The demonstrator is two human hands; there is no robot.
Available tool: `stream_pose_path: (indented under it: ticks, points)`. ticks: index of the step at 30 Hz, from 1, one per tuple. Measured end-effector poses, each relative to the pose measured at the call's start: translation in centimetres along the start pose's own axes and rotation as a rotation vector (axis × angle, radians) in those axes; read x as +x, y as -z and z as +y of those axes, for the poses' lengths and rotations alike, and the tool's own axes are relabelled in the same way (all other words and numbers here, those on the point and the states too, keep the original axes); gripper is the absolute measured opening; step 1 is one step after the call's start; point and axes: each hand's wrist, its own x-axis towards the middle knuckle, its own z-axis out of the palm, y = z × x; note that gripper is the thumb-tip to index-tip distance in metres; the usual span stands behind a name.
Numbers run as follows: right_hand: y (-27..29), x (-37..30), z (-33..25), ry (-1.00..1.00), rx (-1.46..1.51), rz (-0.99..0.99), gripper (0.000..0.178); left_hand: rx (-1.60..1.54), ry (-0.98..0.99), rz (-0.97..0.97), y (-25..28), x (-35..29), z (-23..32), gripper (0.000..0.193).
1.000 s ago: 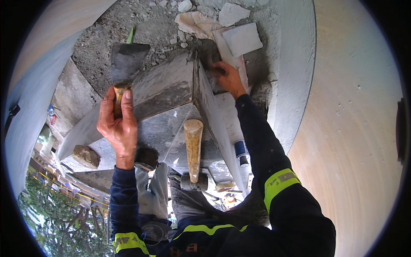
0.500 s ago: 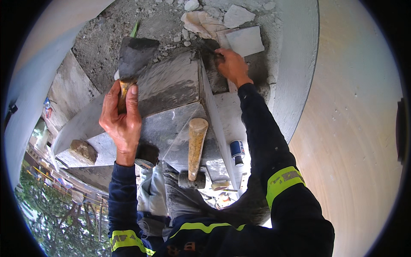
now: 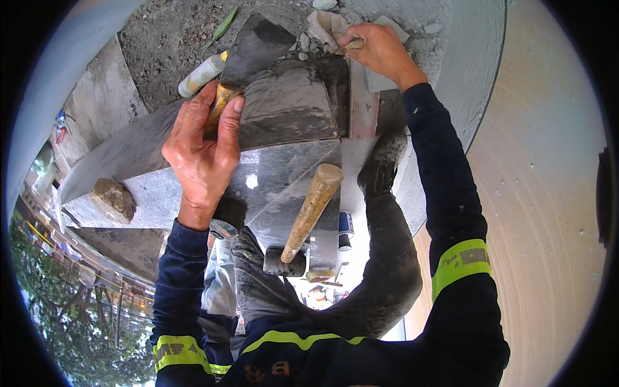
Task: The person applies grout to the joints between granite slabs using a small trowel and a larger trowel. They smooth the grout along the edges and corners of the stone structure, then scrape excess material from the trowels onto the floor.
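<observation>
My left hand (image 3: 205, 145) is closed round the short wooden handle of a trowel (image 3: 258, 48). Its dark, flat blade points up and away, over the far edge of a grey stone slab (image 3: 290, 106). At the far right, my right hand (image 3: 380, 53) is closed with its fingertips by a crumpled pale cloth (image 3: 327, 27). A small yellowish piece shows at the fingers; what it belongs to is hidden. Between my arms, a mallet (image 3: 313, 209) stands tilted with its wooden handle up and its black head down by my legs.
A white tube (image 3: 203, 75) lies on the rubble behind the trowel. A rough stone (image 3: 112, 200) sits on the slab's left edge. A wooden strip (image 3: 363, 116) runs beside the slab. Below is a blue can (image 3: 345, 231). A curved wall (image 3: 535, 193) rises on the right.
My right hand has moved from a dark spot beside the slab, farther away to the cloth. The view has shifted, bringing the white tube and my right leg into sight. The left hand keeps the trowel.
</observation>
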Motion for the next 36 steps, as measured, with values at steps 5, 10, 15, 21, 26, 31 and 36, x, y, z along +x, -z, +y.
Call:
stream_pose_path:
  ticks: [5, 10, 15, 21, 26, 31, 36]
  points:
    - [-2.0, 0.2, -0.4, 0.051, 0.03, 0.084, 0.037, -0.018, 0.004, -0.001, 0.0, -0.1, 0.0, 0.035]
    - [-1.6, 0.4, -1.0, -0.036, 0.073, 0.004, 0.033, -0.044, 0.001, 0.02, -0.2, -0.1, -0.2, 0.035]
    - [-0.8, 0.9, -1.4, -0.064, 0.06, -0.116, 0.033, -0.008, -0.002, 0.009, -0.1, -0.1, -0.2, 0.037]
    - [-1.2, 1.3, -0.4, -0.008, 0.027, -0.137, 0.032, -0.011, 0.04, -0.001, -0.1, -0.3, -0.3, 0.038]
    - [-0.9, 2.3, 0.5, -0.009, 0.028, -0.206, 0.032, -0.013, 0.037, -0.009, -0.1, -0.3, -0.3, 0.038]
    - [0.2, 3.1, 0.1, 0.025, -0.031, -0.237, 0.032, -0.005, 0.02, -0.01, 0.0, -0.1, -0.2, 0.037]
    - [1.1, 3.0, -0.9, 0.047, 0.001, -0.238, 0.034, 0.01, 0.007, -0.009, 0.0, -0.1, -0.1, 0.038]
